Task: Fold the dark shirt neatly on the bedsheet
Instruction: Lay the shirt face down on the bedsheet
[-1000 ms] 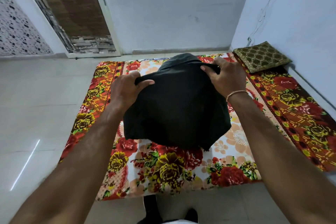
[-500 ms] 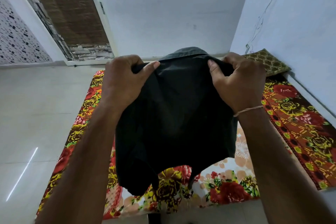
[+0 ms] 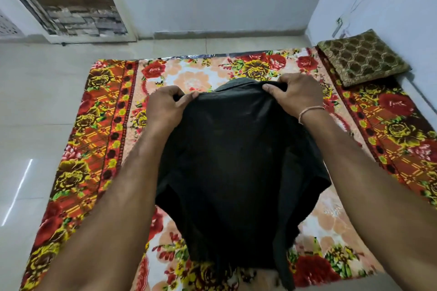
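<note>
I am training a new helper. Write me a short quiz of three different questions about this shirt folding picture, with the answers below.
1. True or false: both hands grip the dark shirt.
2. Which thing lies at the far right corner of the bedsheet? A) a basket B) a patterned cushion C) a book
3. Fill in: a thin ______ is worn on the right wrist.

Key
1. True: the left hand and the right hand each pinch the shirt's top edge.
2. B
3. bracelet
</note>
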